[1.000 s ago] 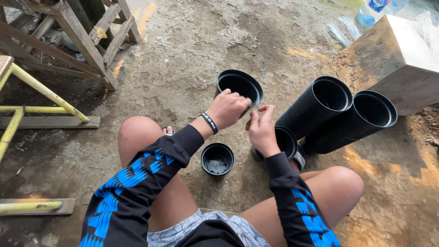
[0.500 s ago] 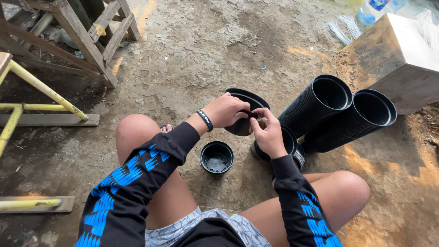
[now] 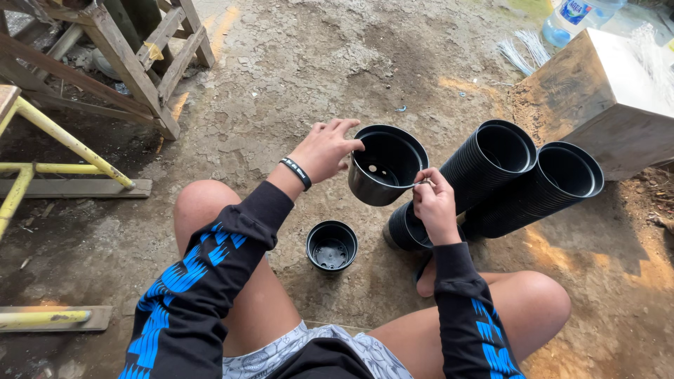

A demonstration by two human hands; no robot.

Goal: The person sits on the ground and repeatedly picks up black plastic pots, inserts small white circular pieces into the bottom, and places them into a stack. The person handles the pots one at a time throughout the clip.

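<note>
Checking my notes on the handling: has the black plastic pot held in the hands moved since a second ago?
Yes. The black plastic pot has come up and tilted toward the person, away from the ground, relative to the lying stacks of black pots.

Thin object in right hand (image 3: 437, 205): pinched at the black pot (image 3: 385, 165) rim, too small to tell what it is.
Third pot stack (image 3: 406, 230): mostly hidden behind the right hand and wrist.
Plastic bottle (image 3: 577, 14): at 1 o'clock, cut by the top edge.
Wooden box (image 3: 597, 105): cut by the right edge.
Yellow frame (image 3: 49, 151): at 9 o'clock, cut by the left edge.
Right foot (image 3: 425, 279): only a sliver shows under the forearm.
</note>
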